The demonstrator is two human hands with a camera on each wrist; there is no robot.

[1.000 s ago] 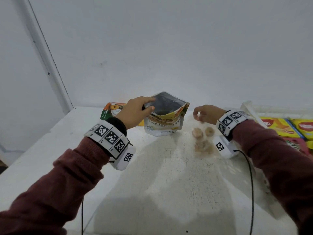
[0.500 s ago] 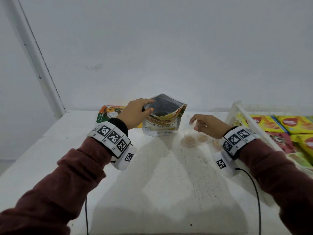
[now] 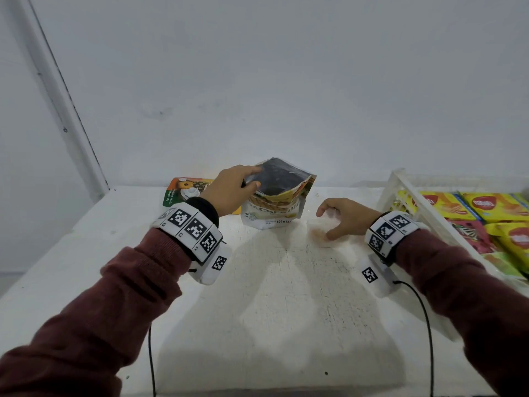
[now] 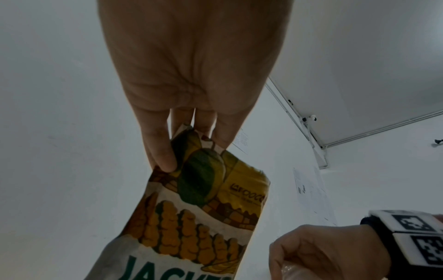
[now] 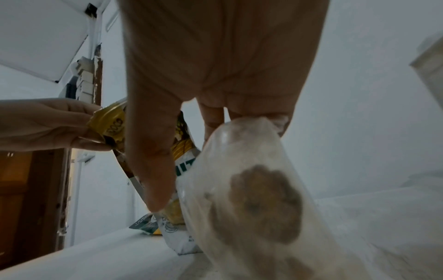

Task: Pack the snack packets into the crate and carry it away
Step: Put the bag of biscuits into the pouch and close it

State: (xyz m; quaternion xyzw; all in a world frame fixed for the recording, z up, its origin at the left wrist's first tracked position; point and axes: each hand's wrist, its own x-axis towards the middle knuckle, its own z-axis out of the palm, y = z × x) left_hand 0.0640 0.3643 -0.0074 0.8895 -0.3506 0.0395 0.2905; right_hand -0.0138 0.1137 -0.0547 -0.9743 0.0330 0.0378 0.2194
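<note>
An open stand-up snack pouch is stood upright at the far middle of the white desk, its mouth gaping and the dark inner lining exposed; the front is printed with yellow-orange fruit pieces, a green-and-yellow emblem and large green lettering on a white lower band. Its top edge is pinched by the left hand, thumb on one face and fingers clamped on the other. A clear plastic bag with round brownish biscuits inside is held by the right hand just right of the pouch, the fingers curled onto the bag's top. A green and orange packet is lain flat behind the left hand. A white crate is seen at the right edge, filled with yellow, red and green snack packets.
</note>
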